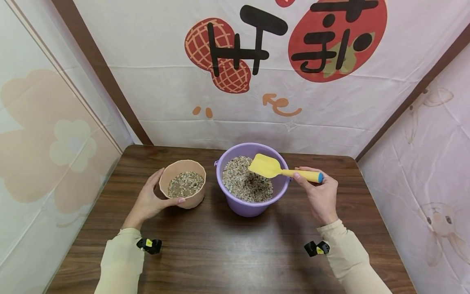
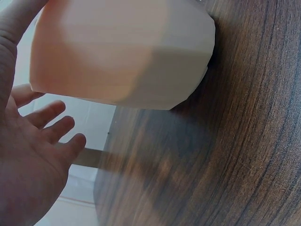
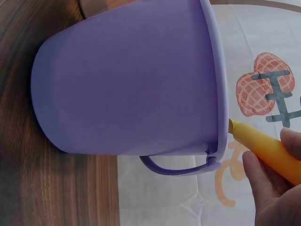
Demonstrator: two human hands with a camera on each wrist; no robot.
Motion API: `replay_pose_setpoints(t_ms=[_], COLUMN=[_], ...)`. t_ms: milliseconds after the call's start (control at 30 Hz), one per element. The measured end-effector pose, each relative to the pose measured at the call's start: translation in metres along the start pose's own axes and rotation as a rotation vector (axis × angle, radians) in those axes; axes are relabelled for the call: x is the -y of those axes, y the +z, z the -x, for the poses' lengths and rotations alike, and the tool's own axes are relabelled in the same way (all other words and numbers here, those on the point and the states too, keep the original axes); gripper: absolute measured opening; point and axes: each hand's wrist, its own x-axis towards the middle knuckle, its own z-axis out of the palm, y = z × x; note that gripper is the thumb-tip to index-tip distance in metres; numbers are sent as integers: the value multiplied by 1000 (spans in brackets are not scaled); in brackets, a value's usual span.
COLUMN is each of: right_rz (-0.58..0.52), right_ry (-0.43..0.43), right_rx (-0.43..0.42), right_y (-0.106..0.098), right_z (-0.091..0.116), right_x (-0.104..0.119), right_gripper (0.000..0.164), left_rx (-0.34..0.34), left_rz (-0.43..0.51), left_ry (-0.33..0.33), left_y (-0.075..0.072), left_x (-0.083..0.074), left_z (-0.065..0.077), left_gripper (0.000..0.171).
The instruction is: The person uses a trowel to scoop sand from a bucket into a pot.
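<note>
My left hand [image 1: 152, 200] holds a peach faceted flowerpot [image 1: 194, 199] by its rim, the thumb along the near side and a finger at the far left; in the left wrist view the other fingers [image 2: 59, 127] spread clear of its wall. Fine gravel [image 1: 185, 183] lies in the pot. To its right stands a purple bucket [image 1: 246, 208] with more gravel [image 1: 238, 179] inside. My right hand [image 1: 323, 196] grips the yellow handle of a toy shovel [image 1: 264, 165], between thumb and fingers. The shovel's blade is over the bucket's gravel, and its handle crosses the bucket's right rim.
Both containers stand toward the back of a dark wooden table [image 1: 235, 253]. A printed cloth wall [image 1: 154, 81] rises right behind it, with further cloth at both sides. The bucket's purple carrying handle [image 3: 178, 170] hangs down at its side.
</note>
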Motion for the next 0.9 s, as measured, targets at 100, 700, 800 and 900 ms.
replay_pose_setpoints(t_ms=[100,700,800,900], right_rz=[6,20,26,33], right_ry=[-2,4,6,8], right_rx=[-1,-7,-9,-10], right_y=[-1,-2,-3,-3], right_z=[0,0,0,1], right_x=[0,0,0,1], right_gripper=[33,31,30,30], left_rx=[2,5,-18,-23], left_rz=[-1,-45,-58,-55], left_ry=[-3,27,64,92], left_y=[0,-7,-9,-10], left_x=[0,-22,-35,-49], left_z=[0,-1,-2,-2], left_gripper=[126,135,133,131])
